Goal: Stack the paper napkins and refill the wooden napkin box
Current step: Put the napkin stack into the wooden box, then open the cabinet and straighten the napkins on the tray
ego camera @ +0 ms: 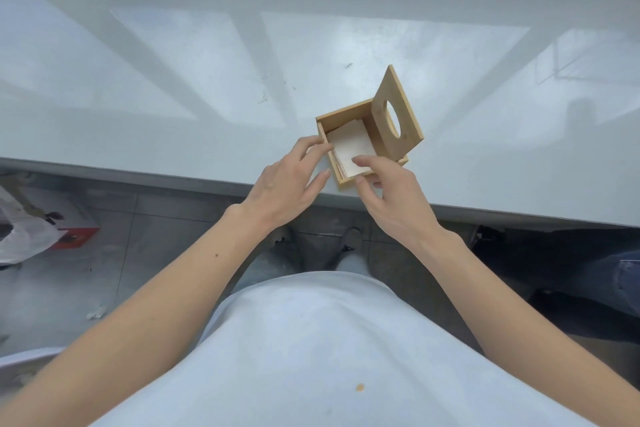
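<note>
The wooden napkin box (341,114) stands near the front edge of the pale table (207,97). Its lid (394,111), which has an oval hole, is tilted up on the right side. A stack of white napkins (349,146) lies inside the box. My left hand (294,180) rests against the box's left wall with fingers spread, holding nothing. My right hand (388,191) is at the box's near corner, index finger lying on the napkin stack and thumb against the front wall.
The table's front edge (138,177) runs across below the hands. On the floor at left lie a white plastic bag (20,236) and a red box (76,236). Dark objects (571,270) sit on the floor at right.
</note>
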